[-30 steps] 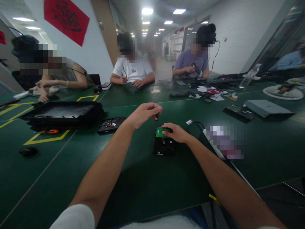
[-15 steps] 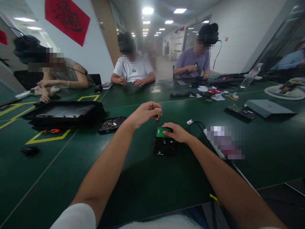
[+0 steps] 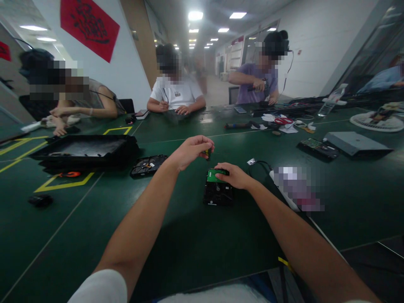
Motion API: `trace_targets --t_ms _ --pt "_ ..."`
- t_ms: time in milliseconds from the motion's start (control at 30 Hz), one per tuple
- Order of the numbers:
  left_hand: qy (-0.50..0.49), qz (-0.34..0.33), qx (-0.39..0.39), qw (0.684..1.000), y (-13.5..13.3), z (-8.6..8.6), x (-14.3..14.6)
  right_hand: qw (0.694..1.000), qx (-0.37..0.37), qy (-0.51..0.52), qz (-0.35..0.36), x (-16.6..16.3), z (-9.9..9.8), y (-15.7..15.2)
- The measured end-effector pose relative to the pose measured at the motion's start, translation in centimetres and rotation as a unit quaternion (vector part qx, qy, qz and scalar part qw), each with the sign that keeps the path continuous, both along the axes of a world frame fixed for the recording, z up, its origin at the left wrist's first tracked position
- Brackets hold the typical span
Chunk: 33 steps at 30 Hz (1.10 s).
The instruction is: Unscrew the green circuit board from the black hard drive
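A black hard drive (image 3: 217, 194) with a green circuit board lies on the green table in front of me. My right hand (image 3: 232, 174) grips its far right part, thumb on the green board and fingers over the far edge. Above and just beyond the drive's far end, my left hand (image 3: 197, 149) pinches a small yellow-and-black screwdriver (image 3: 208, 154) that points downward. Its shaft and tip are too small and dark to make out. Left of my left forearm lies another opened black drive-like part (image 3: 148, 165).
A large black tray (image 3: 85, 147) stands at left, with an orange-handled tool (image 3: 70, 174) by it. To the right are a white power strip (image 3: 284, 191), a circuit-board device (image 3: 318, 149), a grey box (image 3: 358, 144) and a bottle (image 3: 332, 101). Several people sit across the table.
My hands and the hard drive stay almost still; the screwdriver has turned slightly in my left fingers. Across the table, the person in purple has raised an arm with a tool.
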<state>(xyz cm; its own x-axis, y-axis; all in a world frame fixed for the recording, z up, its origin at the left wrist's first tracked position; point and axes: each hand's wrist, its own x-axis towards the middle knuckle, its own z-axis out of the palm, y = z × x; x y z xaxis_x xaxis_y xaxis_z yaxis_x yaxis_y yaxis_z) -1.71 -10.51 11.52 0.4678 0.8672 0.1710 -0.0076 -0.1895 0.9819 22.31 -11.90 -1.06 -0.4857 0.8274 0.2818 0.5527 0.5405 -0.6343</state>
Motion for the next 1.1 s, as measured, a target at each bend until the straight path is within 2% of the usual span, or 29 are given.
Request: trace_targets --t_ms 200,367,533,767,1000,1100 --pt "0.016 0.008 0.014 1.000 -0.05 0.11 -0.19 1.000 -0.008 -0.011 -0.003 0.01 0.24 -0.06" --pt "-0.030 -0.006 -0.026 0.999 -0.23 0.11 -0.13 1.000 -0.011 -0.011 -0.006 -0.09 0.40 -0.20" --pt "-0.052 -0.025 -0.029 0.998 -0.17 0.03 0.02 1.000 -0.005 -0.013 -0.012 -0.17 0.39 -0.22" --pt "-0.002 0.004 0.014 1.000 0.00 -0.23 -0.02 1.000 -0.002 -0.020 -0.002 -0.01 0.10 0.12" --pt "0.025 0.005 0.030 0.999 -0.04 -0.13 -0.25 1.000 -0.001 -0.014 0.005 0.01 -0.14 0.22" --pt "0.012 -0.012 0.013 1.000 -0.10 0.07 -0.08 1.000 -0.002 -0.019 0.004 0.08 0.02 0.03"
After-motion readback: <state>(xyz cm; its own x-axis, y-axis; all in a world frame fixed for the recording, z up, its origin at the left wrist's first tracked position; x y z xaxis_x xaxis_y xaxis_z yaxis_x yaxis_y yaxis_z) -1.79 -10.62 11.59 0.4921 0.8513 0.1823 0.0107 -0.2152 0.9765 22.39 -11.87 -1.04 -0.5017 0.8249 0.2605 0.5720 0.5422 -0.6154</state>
